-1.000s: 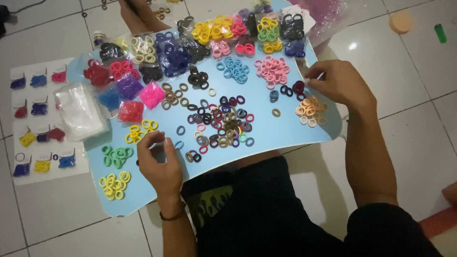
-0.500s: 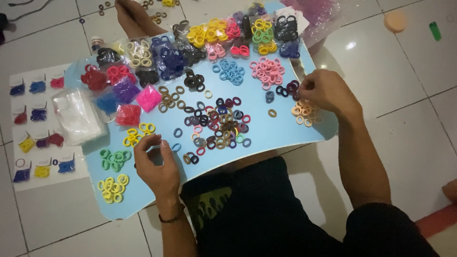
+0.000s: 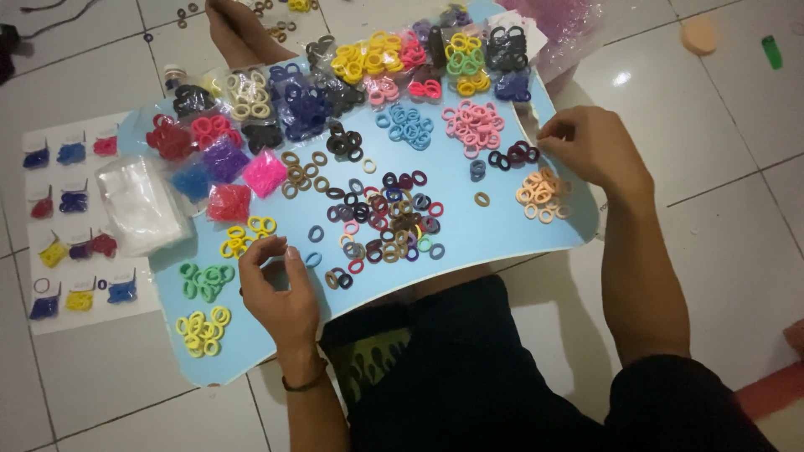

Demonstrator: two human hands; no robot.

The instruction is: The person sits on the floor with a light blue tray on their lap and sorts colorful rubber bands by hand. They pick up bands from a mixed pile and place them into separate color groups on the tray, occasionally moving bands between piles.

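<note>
Sitting cross-legged on tiled floor (image 3: 737, 201), a light blue board (image 3: 494, 230) lying across the lap as the surface.

Nearest: left hand (image 3: 280, 293) hovering over the board's near edge, fingers curled loosely, thumb and forefinger slightly apart, nothing visibly pinched. Just beside it, sorted yellow rings (image 3: 201, 331) and green rings (image 3: 203, 280).

Middle: a mixed heap of hair ties (image 3: 389, 222) sitting unsorted at the board's centre (dark, pink, brown and blue all jumbled).

To the right: right hand (image 3: 590, 146) reaching over the far right edge, fingertips drawn together near the dark maroon rings (image 3: 515, 155); whether one is pinched, impossible to tell. Peach rings (image 3: 540, 192) lying just below it.

Farther: separate pink rings (image 3: 473, 125), light blue rings (image 3: 406, 125) and many bagged colour bundles (image 3: 377, 59) along the far edge, a bare foot beyond.

Judging by this, sorting well underway, with the central heap remaining.
</note>
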